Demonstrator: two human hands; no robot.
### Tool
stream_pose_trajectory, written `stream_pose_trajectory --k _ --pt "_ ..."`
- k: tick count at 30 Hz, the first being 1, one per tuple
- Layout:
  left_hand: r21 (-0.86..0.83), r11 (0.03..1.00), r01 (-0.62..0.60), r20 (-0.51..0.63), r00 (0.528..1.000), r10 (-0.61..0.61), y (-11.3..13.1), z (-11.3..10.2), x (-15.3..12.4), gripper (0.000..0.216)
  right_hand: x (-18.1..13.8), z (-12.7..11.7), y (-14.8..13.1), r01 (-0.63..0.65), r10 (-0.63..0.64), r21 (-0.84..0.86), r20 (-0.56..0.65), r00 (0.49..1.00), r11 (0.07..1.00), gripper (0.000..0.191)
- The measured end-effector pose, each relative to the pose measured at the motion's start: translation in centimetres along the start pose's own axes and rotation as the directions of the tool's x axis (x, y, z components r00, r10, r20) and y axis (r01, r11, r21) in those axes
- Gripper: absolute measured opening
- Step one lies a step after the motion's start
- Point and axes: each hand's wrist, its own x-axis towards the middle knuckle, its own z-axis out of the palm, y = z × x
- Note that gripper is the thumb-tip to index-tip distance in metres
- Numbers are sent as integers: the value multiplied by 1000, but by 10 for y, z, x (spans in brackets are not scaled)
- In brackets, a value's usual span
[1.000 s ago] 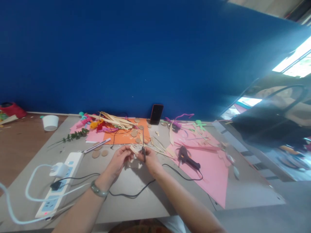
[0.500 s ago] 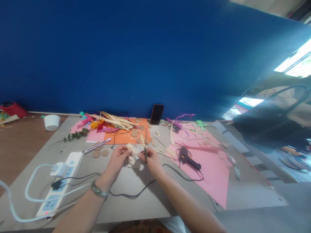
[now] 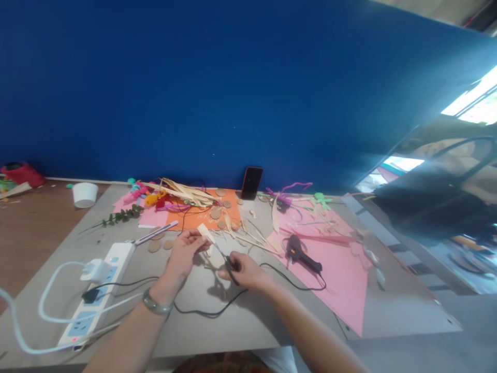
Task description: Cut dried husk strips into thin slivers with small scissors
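My left hand pinches a cream strip, perhaps dried husk, by its edge above the middle of the table. Black-handled scissors are gripped in my right hand. Their blades point up and left and meet the strip's lower end; whether they are parted I cannot tell. Below the hands more pale material shows on the table, partly hidden. Narrow straw-coloured strips lie just beyond my right hand.
A glue gun rests on pink paper at right, its black cord running under my arms. At left are a power strip, a utility knife and a white cup. A phone leans on the blue partition.
The scissors have swung from upright to pointing up-left, with their blades brought to the strip. My right hand has turned and dropped slightly; my left hand still holds the strip.
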Motion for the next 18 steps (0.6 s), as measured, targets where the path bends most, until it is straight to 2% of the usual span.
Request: stream_pose_trajectory --k 7,18 --pt "57 998 -14 17 1000 13 0 2 0 36 2 7 -4 -55 25 245 125 992 968 46" --pt "69 997 28 19 999 -29 0 0 1 36 5 12 4 -70 7 377 166 986 924 52"
